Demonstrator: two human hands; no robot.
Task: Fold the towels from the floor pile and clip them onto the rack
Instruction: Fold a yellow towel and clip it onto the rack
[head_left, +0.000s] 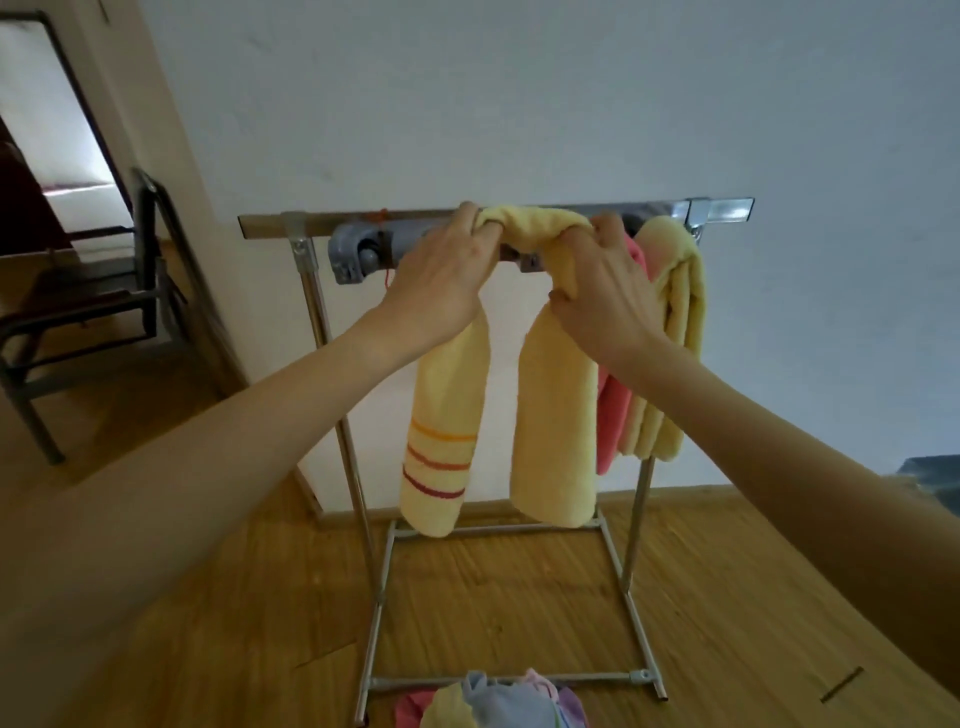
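Note:
A folded yellow towel (555, 426) with orange and red stripes hangs over the top bar of the metal rack (726, 209), both ends dangling down. My left hand (441, 270) grips the towel at the bar on its left side. My right hand (605, 291) grips the bunched towel on the right, thumb pressed into the cloth. To the right on the bar hang a pink towel (609, 415) and another yellow towel (680, 312). A grey clip unit (358, 254) sits on the bar left of my hands. The pile of towels (493, 701) lies on the floor at the rack's foot.
The rack stands on a wooden floor against a white wall. A dark metal chair (104, 296) stands at the left by a doorway. A dark object (935, 478) shows at the right edge.

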